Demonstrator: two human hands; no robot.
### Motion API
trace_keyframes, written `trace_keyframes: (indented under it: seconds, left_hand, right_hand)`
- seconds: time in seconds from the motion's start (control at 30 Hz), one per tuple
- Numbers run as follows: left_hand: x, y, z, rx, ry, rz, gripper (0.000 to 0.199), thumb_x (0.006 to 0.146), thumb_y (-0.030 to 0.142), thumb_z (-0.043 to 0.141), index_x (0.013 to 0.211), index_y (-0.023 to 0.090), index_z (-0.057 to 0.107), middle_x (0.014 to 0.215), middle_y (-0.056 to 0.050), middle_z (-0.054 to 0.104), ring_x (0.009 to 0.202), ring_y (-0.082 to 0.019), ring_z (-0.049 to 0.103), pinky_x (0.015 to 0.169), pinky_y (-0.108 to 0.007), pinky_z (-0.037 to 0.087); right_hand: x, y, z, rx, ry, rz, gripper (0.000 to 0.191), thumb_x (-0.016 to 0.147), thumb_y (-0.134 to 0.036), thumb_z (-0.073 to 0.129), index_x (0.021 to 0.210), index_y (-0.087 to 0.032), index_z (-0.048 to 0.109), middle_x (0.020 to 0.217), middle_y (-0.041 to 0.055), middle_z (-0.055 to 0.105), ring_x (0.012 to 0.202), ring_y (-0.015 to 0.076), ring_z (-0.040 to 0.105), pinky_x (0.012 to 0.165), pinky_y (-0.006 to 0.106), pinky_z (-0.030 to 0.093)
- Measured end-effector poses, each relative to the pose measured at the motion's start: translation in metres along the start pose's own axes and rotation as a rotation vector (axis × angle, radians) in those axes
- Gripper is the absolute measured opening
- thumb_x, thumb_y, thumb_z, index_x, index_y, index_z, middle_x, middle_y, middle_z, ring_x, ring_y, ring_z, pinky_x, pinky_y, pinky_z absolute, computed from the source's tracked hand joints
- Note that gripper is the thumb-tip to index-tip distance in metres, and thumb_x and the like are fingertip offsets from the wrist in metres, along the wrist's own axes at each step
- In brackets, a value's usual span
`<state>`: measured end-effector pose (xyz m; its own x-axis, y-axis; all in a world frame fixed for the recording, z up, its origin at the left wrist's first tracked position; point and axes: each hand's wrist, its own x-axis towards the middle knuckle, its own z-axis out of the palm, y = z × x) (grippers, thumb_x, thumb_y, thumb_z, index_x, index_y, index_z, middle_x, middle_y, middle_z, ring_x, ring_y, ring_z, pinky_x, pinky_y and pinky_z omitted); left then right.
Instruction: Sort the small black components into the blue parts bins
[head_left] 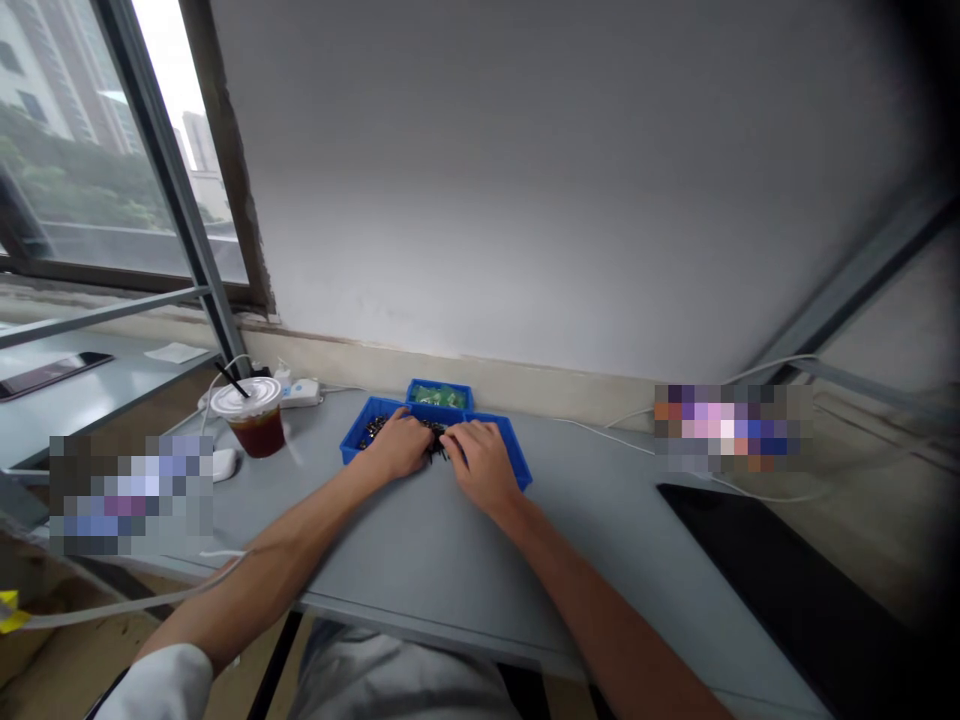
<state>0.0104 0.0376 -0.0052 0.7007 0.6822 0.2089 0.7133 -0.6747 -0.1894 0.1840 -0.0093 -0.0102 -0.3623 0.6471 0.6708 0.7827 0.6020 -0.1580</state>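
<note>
My left hand (405, 443) is closed over the left blue bin (351, 446), which holds many small dark and shiny metallic parts (372, 432). Its fingertips are down among the parts, so what they grip is hidden. Close beside it, my right hand (484, 462) has its fingers bent and drawn together over the inner edge of the right blue bin (517, 450). Thin dark pieces (438, 446) show between the two hands, too small to name. Behind them stands a smaller blue bin (441, 383) with green pieces resembling circuit boards (437, 397).
On the left stand a lidded cup of dark drink (257, 430) with a straw, a white power strip (301, 392) and a white mouse-like object (224, 464). A black flat panel (780, 590) lies at right. Cables run along the wall; two patches are blurred out.
</note>
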Motion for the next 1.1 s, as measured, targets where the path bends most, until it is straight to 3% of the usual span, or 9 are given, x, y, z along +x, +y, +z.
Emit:
trace_keyframes:
  seconds: [0.27, 0.6, 0.87, 1.0, 1.1]
  left_hand:
    - [-0.005, 0.0, 0.004, -0.049, -0.014, 0.015, 0.02, 0.084, 0.011, 0.053, 0.079, 0.014, 0.072, 0.084, -0.014, 0.074, 0.089, -0.028, 0.071, 0.108, -0.052, 0.039]
    - [-0.006, 0.001, 0.008, -0.039, 0.003, 0.076, 0.018, 0.091, 0.011, 0.049, 0.095, 0.012, 0.067, 0.097, -0.013, 0.072, 0.097, -0.027, 0.067, 0.108, -0.048, 0.038]
    - [-0.003, 0.001, -0.011, -0.333, 0.222, 0.078, 0.019, 0.098, 0.013, 0.04, 0.105, 0.014, 0.058, 0.102, -0.01, 0.063, 0.094, -0.021, 0.059, 0.088, -0.034, 0.048]
    - [-0.004, 0.003, -0.018, -0.445, 0.399, 0.057, 0.021, 0.102, 0.02, 0.037, 0.101, 0.017, 0.058, 0.1, -0.009, 0.06, 0.1, -0.023, 0.054, 0.094, -0.037, 0.045]
    - [-0.005, 0.006, -0.019, -0.603, 0.434, 0.067, 0.02, 0.103, 0.02, 0.036, 0.103, 0.018, 0.056, 0.102, -0.008, 0.059, 0.097, -0.02, 0.055, 0.09, -0.033, 0.047]
  right_hand:
    - [0.0, -0.002, 0.0, -0.002, -0.009, -0.014, 0.026, 0.103, -0.028, 0.043, 0.087, -0.02, 0.061, 0.085, 0.0055, 0.069, 0.084, 0.0215, 0.058, 0.082, 0.036, 0.035]
    - [0.0, -0.001, 0.0, -0.01, -0.022, -0.017, 0.024, 0.103, -0.025, 0.043, 0.087, -0.02, 0.061, 0.084, 0.0053, 0.069, 0.085, 0.0216, 0.058, 0.082, 0.036, 0.035]
    - [-0.001, 0.008, 0.006, -0.106, -0.015, 0.088, 0.016, 0.094, -0.013, 0.048, 0.087, -0.02, 0.06, 0.083, 0.005, 0.068, 0.085, 0.0227, 0.058, 0.081, 0.036, 0.034]
    - [-0.001, 0.007, 0.007, -0.088, -0.02, 0.087, 0.012, 0.094, -0.019, 0.052, 0.089, -0.019, 0.062, 0.085, 0.0057, 0.068, 0.087, 0.0235, 0.059, 0.08, 0.036, 0.035]
    - [-0.001, 0.007, 0.007, -0.085, -0.004, 0.083, 0.015, 0.097, -0.026, 0.052, 0.09, -0.018, 0.063, 0.084, 0.0061, 0.068, 0.086, 0.0241, 0.059, 0.078, 0.036, 0.036]
